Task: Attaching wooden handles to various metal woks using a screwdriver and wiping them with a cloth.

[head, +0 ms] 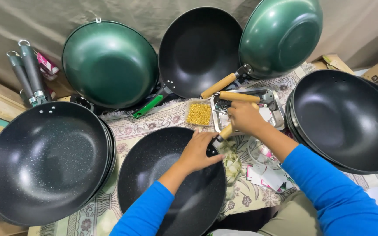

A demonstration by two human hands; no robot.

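Woks hem the middle in: a black stack [44, 161] at left, another [346, 120] at right, three propped behind. A metal tray [278, 114] and a tub of brass screws [198, 113] block the far side. Bare patterned cloth [127, 131] between the left stack and the centre wok [171, 183] leaves a narrow lane.

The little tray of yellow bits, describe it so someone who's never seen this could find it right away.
Start at the black pan in the middle that the left hand rests on. Just beyond its far rim, on the flowered cloth, sits the small clear tray, left of the metal tray of parts. It alone is filled with tiny golden-yellow pieces.
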